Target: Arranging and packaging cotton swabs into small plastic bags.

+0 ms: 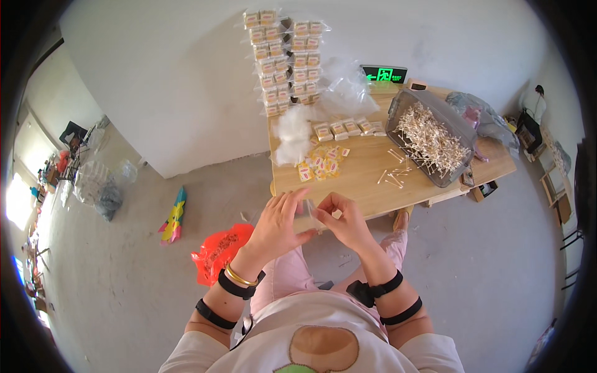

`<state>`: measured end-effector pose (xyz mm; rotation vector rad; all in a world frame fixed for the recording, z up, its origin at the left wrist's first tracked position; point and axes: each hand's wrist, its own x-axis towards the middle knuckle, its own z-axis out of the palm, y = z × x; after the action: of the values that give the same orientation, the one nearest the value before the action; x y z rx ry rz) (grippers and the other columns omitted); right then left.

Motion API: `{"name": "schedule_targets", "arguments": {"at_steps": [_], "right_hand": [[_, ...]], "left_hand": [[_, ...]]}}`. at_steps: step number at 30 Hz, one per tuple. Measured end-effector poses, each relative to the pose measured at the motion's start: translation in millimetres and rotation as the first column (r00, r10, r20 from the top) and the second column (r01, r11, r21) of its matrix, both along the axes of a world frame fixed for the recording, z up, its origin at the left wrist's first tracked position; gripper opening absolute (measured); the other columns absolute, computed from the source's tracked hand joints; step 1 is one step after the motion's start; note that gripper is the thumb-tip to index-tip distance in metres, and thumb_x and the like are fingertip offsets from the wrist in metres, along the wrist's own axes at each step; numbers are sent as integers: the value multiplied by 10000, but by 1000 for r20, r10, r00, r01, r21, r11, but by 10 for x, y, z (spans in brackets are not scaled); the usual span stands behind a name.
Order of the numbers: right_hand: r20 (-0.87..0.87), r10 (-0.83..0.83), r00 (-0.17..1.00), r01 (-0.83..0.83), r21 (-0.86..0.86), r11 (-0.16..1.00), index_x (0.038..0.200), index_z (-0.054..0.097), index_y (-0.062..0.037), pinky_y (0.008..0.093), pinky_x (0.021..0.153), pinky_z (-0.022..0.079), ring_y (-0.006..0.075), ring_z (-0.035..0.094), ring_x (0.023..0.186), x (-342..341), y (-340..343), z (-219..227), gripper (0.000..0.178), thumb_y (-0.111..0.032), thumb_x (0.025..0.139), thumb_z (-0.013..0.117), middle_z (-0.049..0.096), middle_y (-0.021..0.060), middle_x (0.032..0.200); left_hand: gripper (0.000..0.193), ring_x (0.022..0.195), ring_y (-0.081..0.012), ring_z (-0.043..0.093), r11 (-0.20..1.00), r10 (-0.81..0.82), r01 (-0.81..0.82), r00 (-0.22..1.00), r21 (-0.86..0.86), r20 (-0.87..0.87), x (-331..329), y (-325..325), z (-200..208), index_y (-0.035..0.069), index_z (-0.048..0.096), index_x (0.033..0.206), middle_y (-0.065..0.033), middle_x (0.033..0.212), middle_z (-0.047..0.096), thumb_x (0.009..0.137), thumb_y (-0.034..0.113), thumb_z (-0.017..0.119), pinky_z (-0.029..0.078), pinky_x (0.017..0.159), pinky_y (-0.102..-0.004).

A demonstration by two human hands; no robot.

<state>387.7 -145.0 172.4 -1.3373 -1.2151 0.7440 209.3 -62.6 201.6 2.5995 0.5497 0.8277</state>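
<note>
In front of the table's near edge, a small clear plastic bag [306, 211] is held up between my two hands. My right hand [345, 221] pinches its right side between thumb and bent forefinger. Its left side rests in my left hand [280, 219], whose fingers are rather straight and whose thumb stands below. Just beyond, small yellow-and-white printed cards [320, 165] lie in a loose heap. Behind them are a pile of thin white bags [293, 133] and a row of filled packets of cotton swabs [348, 128].
A grey tub [444, 180] heaped with cotton swabs [432, 137] stands at the right of the wooden table [360, 193]; loose swabs [395, 174] lie beside it. Tall stacks of bagged packets [267, 65] rise at the back. A red plastic bag [221, 252] is on the left below.
</note>
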Motion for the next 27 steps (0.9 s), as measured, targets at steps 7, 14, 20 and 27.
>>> {"name": "schedule_targets", "arguments": {"at_steps": [7,14,20,27], "right_hand": [[-9,35,999,-36,-55,998,893,670,1,266,717,452,93,544,761,-48,108,-166,155,-136,911,739,656,18,792],[-277,96,956,-153,-195,969,1084,662,1,252,767,473,80,568,835,33,177,-546,233,-223,1026,637,663,12,974],[-282,91,955,-173,-281,944,1041,665,-12,227,726,457,70,560,794,235,111,-935,216,-225,1025,637,629,-7,868],[-263,30,964,-125,-352,928,1061,681,-13,251,797,478,98,592,839,337,55,-1051,209,-204,1041,597,666,20,926]], "left_hand": [[656,959,-293,615,987,53,-43,997,-154,60,-83,61,-89,80,576,1220,-85,1030,621,669,206,908,484,882,-397],[606,1149,-307,569,958,243,-261,959,-119,-144,-426,556,-763,97,585,1202,-91,1176,628,689,202,891,422,999,-444],[640,1240,-321,521,881,415,-472,810,-41,-414,-1088,1136,-1989,124,590,1245,-93,1264,605,688,250,881,398,1047,-468],[649,1255,-332,508,867,350,-465,824,-178,-444,-962,1366,-2300,136,609,1252,-101,1289,585,681,271,887,385,1072,-487]]}}
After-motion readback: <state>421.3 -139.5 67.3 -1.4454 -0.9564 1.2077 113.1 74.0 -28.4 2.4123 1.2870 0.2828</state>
